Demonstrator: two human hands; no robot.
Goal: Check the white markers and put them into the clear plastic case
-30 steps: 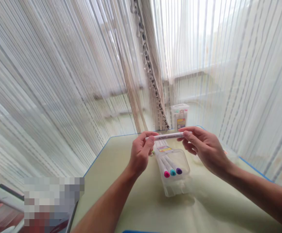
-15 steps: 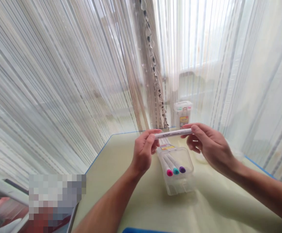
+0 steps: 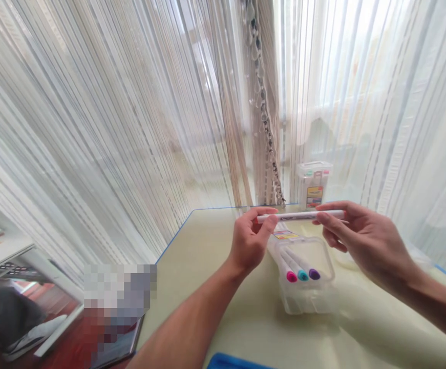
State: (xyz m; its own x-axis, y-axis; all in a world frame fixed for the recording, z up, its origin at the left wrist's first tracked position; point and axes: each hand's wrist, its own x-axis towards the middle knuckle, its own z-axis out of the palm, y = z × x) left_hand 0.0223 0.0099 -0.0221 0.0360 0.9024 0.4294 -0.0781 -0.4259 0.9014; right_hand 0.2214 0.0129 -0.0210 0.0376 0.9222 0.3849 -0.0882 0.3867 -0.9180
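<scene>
A white marker pen (image 3: 297,216) is held level above the table, one end pinched by my left hand (image 3: 251,241) and the other by my right hand (image 3: 361,238). Both hands have their fingers closed on it. Just below lies a clear plastic case (image 3: 309,277) on its side, with three markers in it showing pink, teal and purple caps (image 3: 302,275). A second clear marker box (image 3: 314,183) stands upright at the table's far edge, behind my right hand.
The pale green table (image 3: 215,266) has a blue rim and is closed in by sheer striped curtains (image 3: 111,128) at the back and on both sides. A bead string hangs at the corner. A blue object (image 3: 234,362) pokes in at the bottom edge.
The view has swung left, so hands, case and box sit further right in the picture. Both hands keep the same pinch on the marker, held level over the case.
</scene>
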